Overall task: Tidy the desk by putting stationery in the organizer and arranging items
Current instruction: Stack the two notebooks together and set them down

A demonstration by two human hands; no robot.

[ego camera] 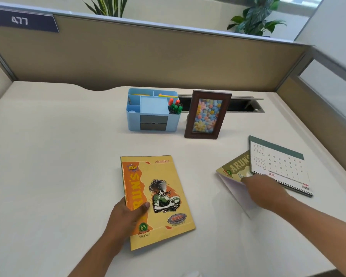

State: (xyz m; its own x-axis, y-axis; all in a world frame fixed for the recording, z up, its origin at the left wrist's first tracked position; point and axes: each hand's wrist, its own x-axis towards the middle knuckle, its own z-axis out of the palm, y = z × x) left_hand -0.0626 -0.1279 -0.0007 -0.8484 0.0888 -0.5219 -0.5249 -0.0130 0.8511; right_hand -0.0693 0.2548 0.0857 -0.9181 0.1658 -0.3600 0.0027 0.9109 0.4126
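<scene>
A yellow and orange notebook (164, 188) lies on the desk in front of me. My left hand (128, 214) grips its left edge, thumb on the cover. To the right, an olive green notebook (236, 166) lies partly under a spiral desk calendar (280, 166). My right hand (266, 188) holds this notebook at its near edge, its cover lifted a little. Further back stands a light blue organizer (154, 110) with red and green markers (175, 106) in its right compartment.
A brown photo frame (207, 114) with a flower picture stands just right of the organizer. Behind it a cable slot (242, 105) opens in the desk. Tan partition walls (148, 54) close the desk at the back and right.
</scene>
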